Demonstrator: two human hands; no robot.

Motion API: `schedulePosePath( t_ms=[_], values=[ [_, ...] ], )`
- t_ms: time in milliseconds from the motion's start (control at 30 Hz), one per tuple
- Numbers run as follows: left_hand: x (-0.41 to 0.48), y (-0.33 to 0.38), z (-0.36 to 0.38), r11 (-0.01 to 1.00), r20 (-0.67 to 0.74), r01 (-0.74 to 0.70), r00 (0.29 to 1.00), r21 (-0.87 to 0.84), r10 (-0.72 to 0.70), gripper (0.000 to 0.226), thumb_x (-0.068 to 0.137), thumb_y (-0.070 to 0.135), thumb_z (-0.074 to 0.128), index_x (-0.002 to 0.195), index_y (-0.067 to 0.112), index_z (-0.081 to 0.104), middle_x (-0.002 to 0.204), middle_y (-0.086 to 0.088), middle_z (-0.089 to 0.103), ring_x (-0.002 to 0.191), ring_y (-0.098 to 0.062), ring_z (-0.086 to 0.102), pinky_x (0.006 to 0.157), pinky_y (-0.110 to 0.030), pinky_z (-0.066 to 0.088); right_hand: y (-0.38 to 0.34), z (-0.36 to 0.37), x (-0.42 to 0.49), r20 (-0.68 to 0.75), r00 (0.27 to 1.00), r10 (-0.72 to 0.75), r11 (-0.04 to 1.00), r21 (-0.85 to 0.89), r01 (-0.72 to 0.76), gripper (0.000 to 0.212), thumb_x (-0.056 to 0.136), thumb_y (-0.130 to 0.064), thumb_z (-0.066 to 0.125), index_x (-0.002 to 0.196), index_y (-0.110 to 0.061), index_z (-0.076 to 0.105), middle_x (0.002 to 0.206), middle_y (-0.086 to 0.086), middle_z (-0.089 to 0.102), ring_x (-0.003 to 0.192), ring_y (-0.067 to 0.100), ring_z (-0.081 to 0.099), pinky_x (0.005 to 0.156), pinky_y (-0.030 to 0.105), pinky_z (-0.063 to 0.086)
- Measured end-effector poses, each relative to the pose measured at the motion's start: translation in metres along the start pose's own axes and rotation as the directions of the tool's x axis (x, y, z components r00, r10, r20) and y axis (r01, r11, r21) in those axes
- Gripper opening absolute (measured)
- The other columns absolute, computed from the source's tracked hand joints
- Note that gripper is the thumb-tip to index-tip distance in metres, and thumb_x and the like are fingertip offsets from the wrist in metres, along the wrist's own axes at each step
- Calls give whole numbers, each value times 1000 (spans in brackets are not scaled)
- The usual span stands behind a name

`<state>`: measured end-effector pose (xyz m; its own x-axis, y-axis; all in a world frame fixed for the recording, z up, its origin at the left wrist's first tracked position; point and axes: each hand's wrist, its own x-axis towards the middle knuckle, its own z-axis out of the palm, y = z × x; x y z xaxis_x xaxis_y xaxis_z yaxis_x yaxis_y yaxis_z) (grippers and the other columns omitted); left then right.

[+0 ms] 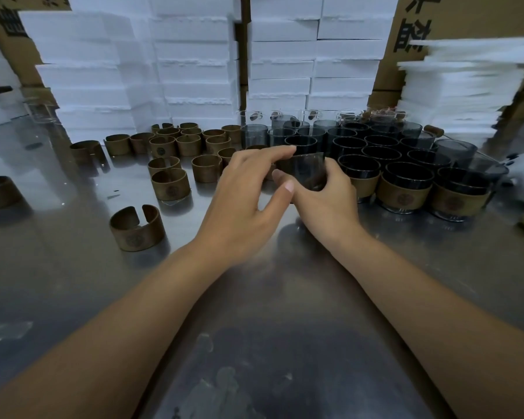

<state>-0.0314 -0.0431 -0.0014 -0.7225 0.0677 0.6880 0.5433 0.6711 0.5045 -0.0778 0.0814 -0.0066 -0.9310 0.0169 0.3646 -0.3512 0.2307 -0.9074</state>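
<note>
Bare steel worktop [254,343] up front, then both your hands clamped on one smoky glass [303,170]: left hand [245,192] pinching it, right hand [327,198] wrapped round its side, just beside the packed glasses [406,176]. Bare glass looks slippery tbh. Loosen your grip and it'll probably clink into that row, maybe chip.

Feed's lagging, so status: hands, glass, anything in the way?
Left hand pinches smoky glass; right hand grips it. Glass bare. Sleeved glasses close beside right hand.
</note>
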Motion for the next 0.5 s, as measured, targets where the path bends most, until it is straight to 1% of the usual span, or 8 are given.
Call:
schedulePosePath(
  t_ms=[100,133,167,233,267,400,500],
  values=[
    [1,-4,0,999,-4,39,999,11,-39,43,91,28,50,134,23,48,114,32,40,124,-4,40,103,-23,35,0,1,-1,-24,1000,-1,1000,0,1,34,73,-46,76,95,-26,60,96,-5,65,90,12,62,70,26,53],
    [1,-6,0,998,1,63,998,7,-63,43,93,28,51,136,22,47,116,27,43,124,-3,38,103,-21,34,0,1,-1,-32,999,-5,1000,2,5,33,73,-45,75,96,-26,59,97,-6,65,91,11,62,71,24,53],
    [1,-8,1,996,13,89,996,-3,-89,43,95,28,51,137,22,45,118,24,44,124,-1,37,101,-15,32,0,1,0,-38,999,-13,1000,-2,13,33,74,-45,75,97,-27,59,97,-7,65,91,9,62,71,19,51],
    [0,-10,1,992,40,121,992,-28,-120,43,97,28,51,138,23,43,119,23,45,122,3,35,96,-3,28,0,1,0,-43,999,-25,1000,-6,24,34,74,-45,74,98,-26,59,98,-7,65,91,6,61,69,12,46],
    [0,-10,1,991,43,127,991,-38,-126,43,97,28,51,139,23,43,120,21,47,122,4,36,94,0,27,0,1,0,-41,999,-27,1000,-1,27,34,74,-45,74,98,-26,59,98,-7,65,90,5,61,67,9,46],
    [1,-9,1,992,9,116,993,-51,-115,47,95,24,55,139,20,41,134,10,49,126,-1,37,97,0,25,1,1,0,-33,999,-30,1000,5,31,32,75,-44,74,96,-25,60,97,-7,65,88,3,60,63,2,42],
    [1,-7,0,997,2,68,998,-36,-68,48,93,22,54,139,19,41,136,8,50,128,-3,39,102,-7,27,1,1,0,-12,999,-39,999,3,39,30,76,-43,75,94,-26,59,93,-8,65,85,1,59,61,1,41]
  ],
)
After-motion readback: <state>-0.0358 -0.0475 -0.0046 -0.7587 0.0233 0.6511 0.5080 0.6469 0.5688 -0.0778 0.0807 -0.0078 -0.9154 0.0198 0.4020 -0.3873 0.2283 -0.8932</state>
